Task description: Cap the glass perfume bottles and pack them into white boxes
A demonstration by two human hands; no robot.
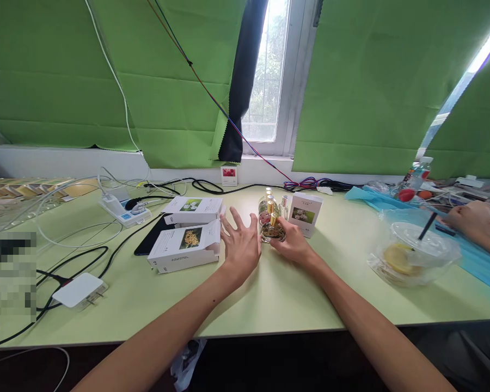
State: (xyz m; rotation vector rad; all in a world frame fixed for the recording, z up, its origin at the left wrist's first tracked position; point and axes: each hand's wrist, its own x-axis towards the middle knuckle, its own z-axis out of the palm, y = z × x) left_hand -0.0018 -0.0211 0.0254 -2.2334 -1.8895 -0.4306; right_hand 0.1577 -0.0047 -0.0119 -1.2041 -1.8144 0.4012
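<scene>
Several round glass perfume bottles (273,233) with gold necks stand close together in the middle of the table. My right hand (293,244) grips the nearest one, its fingers at the gold neck and its thumb low on the glass. Just left of the bottles is my left hand (242,247), fingers spread and holding nothing. A white carton with a flower picture (306,213) stands upright behind my right hand. To the left lie two more white cartons, the nearer (185,247) with yellow flowers and an end flap out, the farther (194,209) with white flowers.
A dark phone (150,237) lies partly under the cartons. Cables, a power strip (124,209) and a white charger (80,291) fill the left. At right stands a bagged lidded cup (408,253) with a straw, near blue sheeting and another person's hand (471,220).
</scene>
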